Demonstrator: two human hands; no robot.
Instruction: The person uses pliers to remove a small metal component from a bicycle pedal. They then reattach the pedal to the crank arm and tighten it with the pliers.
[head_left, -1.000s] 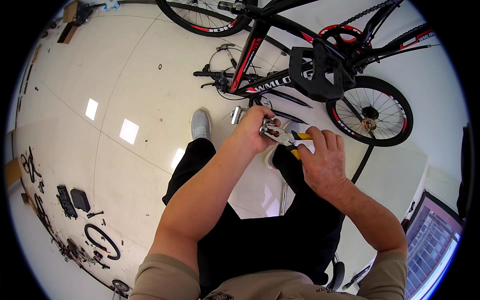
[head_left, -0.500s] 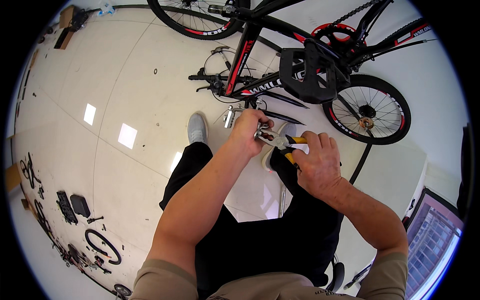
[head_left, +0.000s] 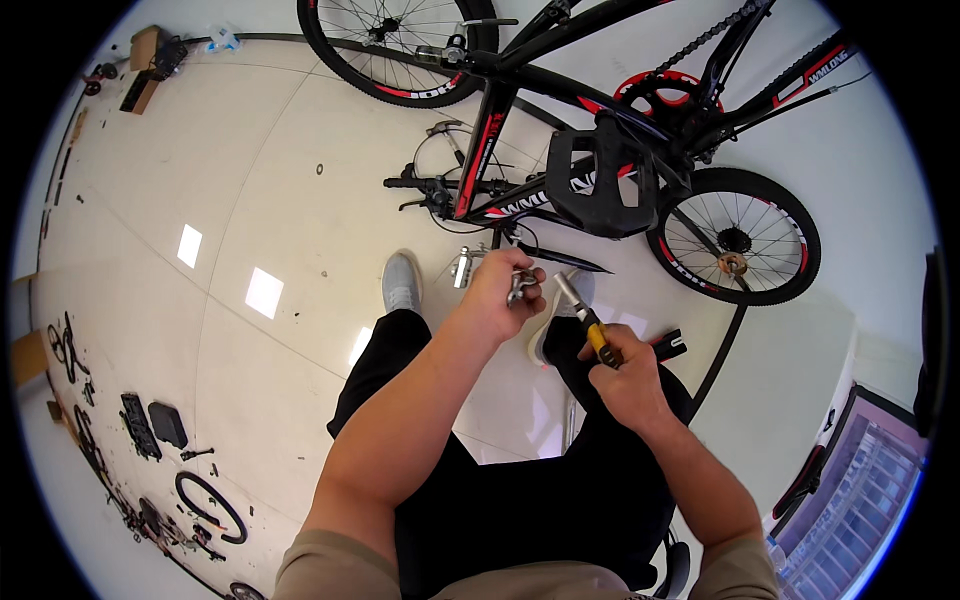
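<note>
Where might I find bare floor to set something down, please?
The pale floor between the left shoe, the handlebar and the black case is mostly bare, bar a small ring and specks. It is crowded along the left wall, with loose parts, and beyond the hands, around the bicycle.

White lettering (head_left: 525, 203) is printed on two tubes of the black bicycle frame (head_left: 499, 100), red characters (head_left: 490, 133) on a third; white letters are borne by both wheel rims (head_left: 432, 93).
</note>
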